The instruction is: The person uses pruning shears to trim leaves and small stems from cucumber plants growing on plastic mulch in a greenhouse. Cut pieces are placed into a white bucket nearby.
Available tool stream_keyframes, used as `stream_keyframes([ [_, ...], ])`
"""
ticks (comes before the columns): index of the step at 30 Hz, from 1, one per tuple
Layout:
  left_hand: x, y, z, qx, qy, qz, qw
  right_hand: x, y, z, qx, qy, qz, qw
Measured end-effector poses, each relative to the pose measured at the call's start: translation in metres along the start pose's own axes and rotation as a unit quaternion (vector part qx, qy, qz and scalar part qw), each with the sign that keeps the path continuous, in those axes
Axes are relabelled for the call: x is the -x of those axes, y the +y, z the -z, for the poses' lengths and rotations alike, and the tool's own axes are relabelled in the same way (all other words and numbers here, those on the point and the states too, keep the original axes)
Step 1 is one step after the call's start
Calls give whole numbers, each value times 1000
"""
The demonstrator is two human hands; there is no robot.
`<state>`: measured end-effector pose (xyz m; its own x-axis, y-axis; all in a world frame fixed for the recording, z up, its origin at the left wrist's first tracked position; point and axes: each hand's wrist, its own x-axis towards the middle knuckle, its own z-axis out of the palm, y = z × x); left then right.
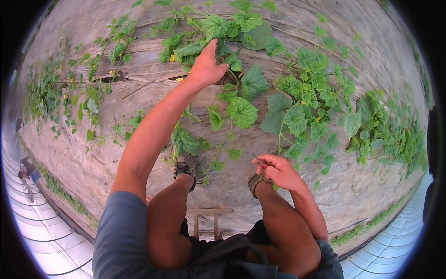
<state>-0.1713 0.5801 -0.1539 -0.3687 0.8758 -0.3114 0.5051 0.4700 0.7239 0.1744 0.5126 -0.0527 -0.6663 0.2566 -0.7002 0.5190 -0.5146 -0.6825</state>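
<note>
My left hand (208, 68) reaches into a leafy vine plant (228, 29), its index finger against the base of a broad crinkled leaf (215, 27). The thumb stands apart, beside smaller leaves, and the other fingers are partly hidden. Nothing shows gripped in that hand. Nearer to me, above my knee, my right hand (283, 172) is closed around a small thin pointed tool (259, 160) with a bit of red at the grip. The tool's tip points up and left; its exact kind is unclear. A rounded leaf (241, 112) lies between the two hands.
Wrinkled plastic ground film (195, 111) covers the soil, with a slit along the row. More vines spread at left (92, 94) and right (313, 94), some with yellow flowers. A wooden stool (209, 211) is beneath me. Another person (29, 171) is far left.
</note>
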Motion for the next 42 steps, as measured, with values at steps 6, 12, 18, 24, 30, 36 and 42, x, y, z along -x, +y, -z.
stream_keyframes([
  [6, 2, 3, -5, -34, -15, -51, 998, -13, 0, 1, -9, 34, 33, 999],
  [12, 8, -5, -15, -112, -3, -119, 987, -37, -30, 10, 2, 58, 38, 998],
  [18, 6, 8, -28, -172, 19, -195, 965, -83, -55, 27, 58, 104, 110, 987],
  [24, -23, -7, -26, 12, 4, -47, 999, -152, -104, 25, -10, 174, 140, 975],
  [30, -30, -11, -20, 225, -55, 99, 968, -227, -86, 44, 101, 282, 144, 943],
  [36, -28, -12, -19, 183, -42, 96, 978, -231, -63, 55, 352, 297, 71, 885],
  [42, -38, -11, -21, 21, -17, -17, 999, -237, -65, 61, 434, 261, 23, 862],
])
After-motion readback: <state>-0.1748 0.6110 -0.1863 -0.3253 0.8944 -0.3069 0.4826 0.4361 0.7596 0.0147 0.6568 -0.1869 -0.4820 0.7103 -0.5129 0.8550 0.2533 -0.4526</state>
